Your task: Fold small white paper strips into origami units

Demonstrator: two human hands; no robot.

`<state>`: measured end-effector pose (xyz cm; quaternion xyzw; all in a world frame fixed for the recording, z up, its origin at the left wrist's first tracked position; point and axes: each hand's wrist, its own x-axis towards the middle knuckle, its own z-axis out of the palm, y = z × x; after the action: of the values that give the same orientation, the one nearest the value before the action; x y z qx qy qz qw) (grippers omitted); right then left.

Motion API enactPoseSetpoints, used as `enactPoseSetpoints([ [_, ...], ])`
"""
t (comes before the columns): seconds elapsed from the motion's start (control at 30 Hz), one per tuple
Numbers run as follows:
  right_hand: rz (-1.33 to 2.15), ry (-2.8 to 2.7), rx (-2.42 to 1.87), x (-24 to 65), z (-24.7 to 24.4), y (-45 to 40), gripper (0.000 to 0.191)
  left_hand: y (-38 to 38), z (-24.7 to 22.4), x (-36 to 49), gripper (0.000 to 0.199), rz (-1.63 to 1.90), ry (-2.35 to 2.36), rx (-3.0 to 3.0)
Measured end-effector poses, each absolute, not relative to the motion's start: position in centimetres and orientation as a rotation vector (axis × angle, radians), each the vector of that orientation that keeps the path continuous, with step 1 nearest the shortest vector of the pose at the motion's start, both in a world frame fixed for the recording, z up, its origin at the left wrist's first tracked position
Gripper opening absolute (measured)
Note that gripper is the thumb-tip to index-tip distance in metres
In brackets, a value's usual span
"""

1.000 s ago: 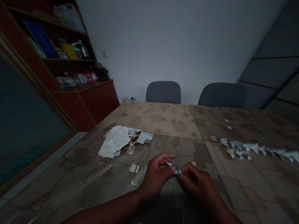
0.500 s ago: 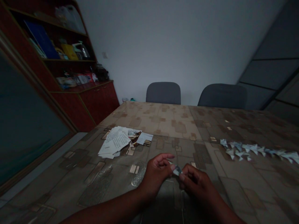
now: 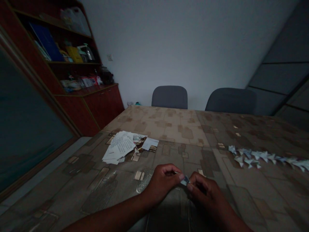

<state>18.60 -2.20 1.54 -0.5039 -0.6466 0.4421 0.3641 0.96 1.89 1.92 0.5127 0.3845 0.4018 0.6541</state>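
Note:
A small folded piece of paper (image 3: 185, 181), pale with a dark patch, is pinched between my two hands above the near part of the table. My left hand (image 3: 166, 178) grips its left end between thumb and curled fingers. At the right end, the thumb and fingertips of my right hand (image 3: 202, 188) hold it. Part of the paper is hidden by the fingers. Ahead and to the left lies a loose pile of printed paper sheets (image 3: 120, 146). Several small folded paper pieces (image 3: 262, 156) with pointed tips sit in rows on the right.
A patterned cloth covers the table (image 3: 166, 124). Two grey chairs, one in the middle (image 3: 169, 96) and one at the right (image 3: 231, 100), stand at its far edge. To the left is a red-brown cabinet (image 3: 103, 106) with filled shelves.
The fingers of my left hand have curled in closer around the paper, and its thumb has shifted slightly right. My right hand keeps its pinch. The view has shifted a little.

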Motion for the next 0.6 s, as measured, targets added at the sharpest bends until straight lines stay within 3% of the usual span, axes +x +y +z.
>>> enactPoseSetpoints([
  [0.37,1.237,-1.595,-1.277,18.8,1.8,-1.9,0.039,2.3,1.3,0.9,0.045,0.86,0.848,1.201],
  [0.6,1.174,-1.698,-1.322,19.1,2.5,-1.9,0.038,2.4,2.1,0.5,0.033,0.833,0.871,1.279],
])
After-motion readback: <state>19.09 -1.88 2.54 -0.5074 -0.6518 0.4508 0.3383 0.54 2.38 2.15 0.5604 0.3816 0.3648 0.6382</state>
